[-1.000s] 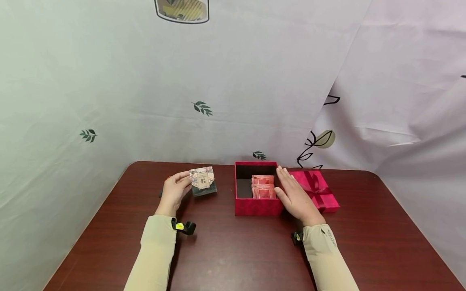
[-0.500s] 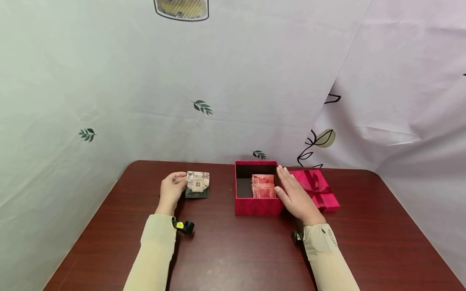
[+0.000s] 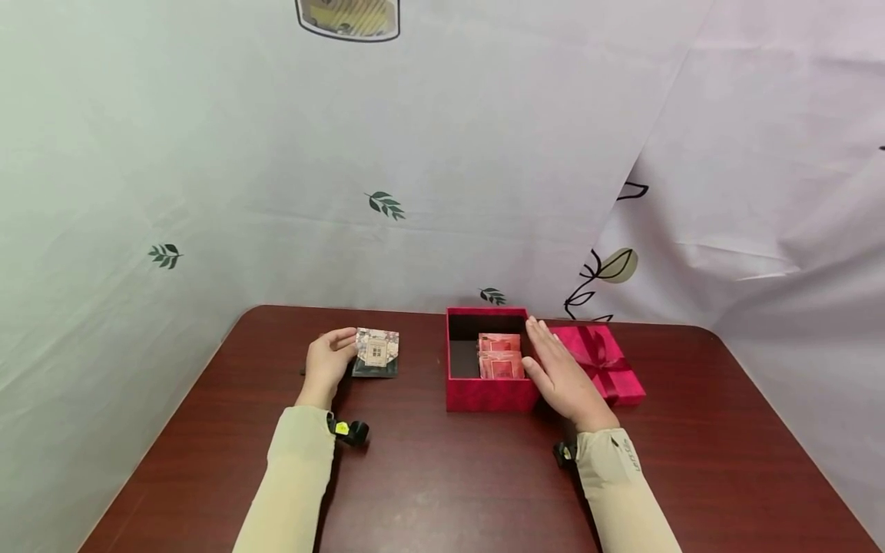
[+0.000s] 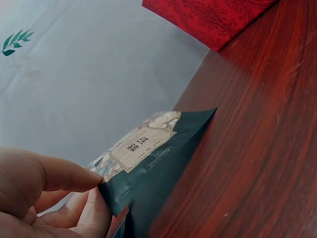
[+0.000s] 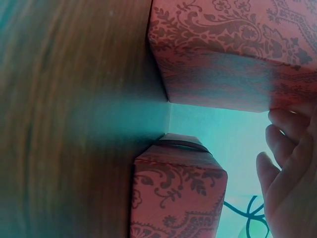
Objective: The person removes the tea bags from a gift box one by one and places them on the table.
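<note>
My left hand (image 3: 328, 361) pinches the left edge of a flat sachet (image 3: 376, 353), dark green below with a floral top and a pale label. In the left wrist view the sachet (image 4: 153, 148) tilts close over the table, thumb and finger at its corner. Part of another dark packet (image 4: 120, 227) shows beneath the hand. My right hand (image 3: 563, 376) lies with fingers straight along the right wall of a red patterned box (image 3: 487, 395). Inside that box, against its right side, are red sachets (image 3: 501, 364); the left part shows its dark bottom.
Right of the box lies its red lid (image 3: 600, 362) with a ribbon bow, partly behind my right hand. The dark red wooden table (image 3: 442, 484) ends at a white printed cloth (image 3: 442, 153) hanging behind. Between the green sachet and the box is a strip of tabletop.
Over the last second my left hand has brought the green sachet a little left and lower, and straightened it. The right hand has stayed against the box.
</note>
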`<state>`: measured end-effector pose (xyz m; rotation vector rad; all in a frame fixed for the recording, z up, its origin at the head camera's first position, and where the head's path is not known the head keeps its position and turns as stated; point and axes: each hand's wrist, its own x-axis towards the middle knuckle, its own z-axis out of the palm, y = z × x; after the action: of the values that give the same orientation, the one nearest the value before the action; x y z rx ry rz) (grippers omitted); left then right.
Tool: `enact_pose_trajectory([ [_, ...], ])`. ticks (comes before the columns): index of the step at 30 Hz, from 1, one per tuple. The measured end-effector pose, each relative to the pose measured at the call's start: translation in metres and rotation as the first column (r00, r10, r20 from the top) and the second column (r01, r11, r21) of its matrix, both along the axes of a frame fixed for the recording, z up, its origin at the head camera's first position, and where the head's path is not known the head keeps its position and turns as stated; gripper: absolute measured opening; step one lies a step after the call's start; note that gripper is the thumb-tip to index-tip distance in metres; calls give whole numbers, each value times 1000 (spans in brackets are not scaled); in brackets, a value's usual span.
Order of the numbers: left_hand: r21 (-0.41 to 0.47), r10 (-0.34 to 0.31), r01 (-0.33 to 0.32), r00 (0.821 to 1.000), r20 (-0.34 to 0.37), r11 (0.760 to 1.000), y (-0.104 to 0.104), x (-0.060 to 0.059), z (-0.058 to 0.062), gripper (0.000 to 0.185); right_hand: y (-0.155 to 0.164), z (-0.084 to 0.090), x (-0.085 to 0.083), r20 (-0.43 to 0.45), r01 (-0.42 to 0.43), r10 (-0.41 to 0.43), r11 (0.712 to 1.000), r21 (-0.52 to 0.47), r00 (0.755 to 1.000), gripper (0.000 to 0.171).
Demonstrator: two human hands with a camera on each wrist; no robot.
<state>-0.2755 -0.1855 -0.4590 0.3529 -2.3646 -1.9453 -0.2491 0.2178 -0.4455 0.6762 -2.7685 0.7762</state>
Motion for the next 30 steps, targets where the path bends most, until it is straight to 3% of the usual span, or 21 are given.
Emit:
enact_pose_trajectory([
  [14, -99, -13, 12, 1000, -10, 995, -1, -1, 0, 37, 1, -2, -3, -30, -11, 11, 1000, -13, 999, 68],
  [21, -256, -11, -2, 999, -52, 967, 0, 0, 0, 34, 0, 0, -3, -6, -6, 5, 1000, -5, 1000, 69],
  [30, -322, -48, 19, 996, -81, 946, 5, 2, 5, 30, 2, 0, -3, 17, -5, 5, 1000, 3, 1000, 71],
])
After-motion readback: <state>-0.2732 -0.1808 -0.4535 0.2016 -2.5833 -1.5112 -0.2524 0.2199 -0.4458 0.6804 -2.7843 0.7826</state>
